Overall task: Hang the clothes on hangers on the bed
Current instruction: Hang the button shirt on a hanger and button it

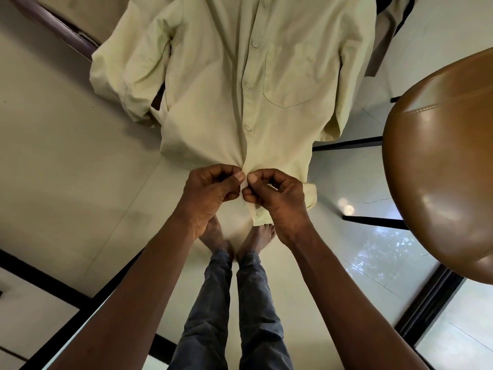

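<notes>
Pale yellow-green cotton button-up shirt (234, 84) hangs in front of person, over floor. Left hand (213, 193) & right hand (274, 196) pinch its bottom placket; keep edges aligned w/ button at hole.

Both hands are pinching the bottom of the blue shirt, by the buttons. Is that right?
Not quite. The shirt is pale yellow, not blue, as the head view shows. The rest holds: the left hand and the right hand both pinch its bottom edge, by the buttons.
</notes>
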### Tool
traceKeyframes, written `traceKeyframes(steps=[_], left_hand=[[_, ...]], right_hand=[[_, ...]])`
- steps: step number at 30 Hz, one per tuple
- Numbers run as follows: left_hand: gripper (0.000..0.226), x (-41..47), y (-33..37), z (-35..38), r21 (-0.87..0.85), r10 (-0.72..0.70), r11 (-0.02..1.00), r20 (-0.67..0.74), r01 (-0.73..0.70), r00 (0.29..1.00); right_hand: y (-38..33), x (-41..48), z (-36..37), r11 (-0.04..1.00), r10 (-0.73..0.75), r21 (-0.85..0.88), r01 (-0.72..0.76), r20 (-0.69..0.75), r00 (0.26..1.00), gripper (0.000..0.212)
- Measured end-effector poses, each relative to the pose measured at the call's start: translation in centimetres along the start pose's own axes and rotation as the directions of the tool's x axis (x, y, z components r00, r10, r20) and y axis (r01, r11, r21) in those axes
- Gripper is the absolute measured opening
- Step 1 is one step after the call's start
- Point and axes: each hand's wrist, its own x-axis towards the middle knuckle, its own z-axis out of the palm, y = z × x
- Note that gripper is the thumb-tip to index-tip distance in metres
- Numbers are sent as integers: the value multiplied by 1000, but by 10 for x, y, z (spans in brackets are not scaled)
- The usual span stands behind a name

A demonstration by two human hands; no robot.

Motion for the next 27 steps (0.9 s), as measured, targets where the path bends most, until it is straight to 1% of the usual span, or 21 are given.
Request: traceKeyframes(steps=[2, 4, 7, 8, 9, 12, 14, 15, 16, 18, 19, 20, 22, 23, 25, 27], left_hand=[[8, -1, -3, 1, -52, -24, 998, 35, 26, 999], [11, -1, -7, 3, -121, -46, 991, 60, 53, 997], [16, -2, -9, 8, -294, -87, 949, 100, 112, 991], [17, -3, -9, 11, -318, -93, 940, 100, 120, 991], [17, -3, -10, 13, -294, -87, 950, 77, 106, 993], [11, 0, -12, 18, -29, 16, 999, -68, -18, 998], [6, 1, -10, 20, 61, 97, 994, -95, -92, 991], [5, 1, -9, 19, 95, 142, 986, -83, -134, 986], [4, 2, -8, 19, 156, 195, 971, -59, -184, 979], [6, 2, -6, 18, 328, 288, 904, 10, -275, 958], [7, 2, -6, 18, 398, 316, 866, 35, -303, 948], [9, 2, -6, 19, 444, 340, 836, 44, -323, 939], [9, 2, -8, 20, 477, 393, 804, 19, -354, 919], [12, 3, -10, 21, 495, 418, 790, -6, -361, 908], [25, 8, -15, 23, 552, 451, 756, -51, -351, 891], [33, 19, -21, 26, 632, 457, 704, -52, -325, 888]], right_hand=[[0, 2, -1, 1000, -5, -21, 5, 25, 1000, 2], [-2, 5, -1, 999, -15, -48, 17, 39, 999, 6], [-4, 9, 1, 1000, 4, -22, -3, 49, 999, 6], [-5, 10, 1, 1000, 16, -9, -15, 49, 999, 7], [-5, 11, 1, 1000, 25, 0, -25, 50, 998, 9], [-6, 13, -2, 1000, 25, -4, -25, 52, 998, 8], [-10, 12, -4, 999, 22, -24, -20, 56, 998, 7], [-13, 12, -6, 999, 38, -22, -37, 65, 997, 12], [-14, 12, -7, 998, 64, -24, -62, 75, 995, 20], [-19, 12, -10, 992, 105, -84, -98, 86, 991, 37], [-21, 13, -11, 987, 99, -139, -86, 94, 991, 39], [-23, 15, -13, 979, 73, -199, -50, 106, 992, 37], [-34, 22, -16, 957, -4, -289, 35, 109, 994, 32], [-41, 28, -17, 947, -37, -313, 67, 102, 994, 32], [-58, 43, -21, 938, -77, -330, 107, 100, 992, 31], [-74, 61, -22, 936, -86, -334, 115, 102, 991, 35]])
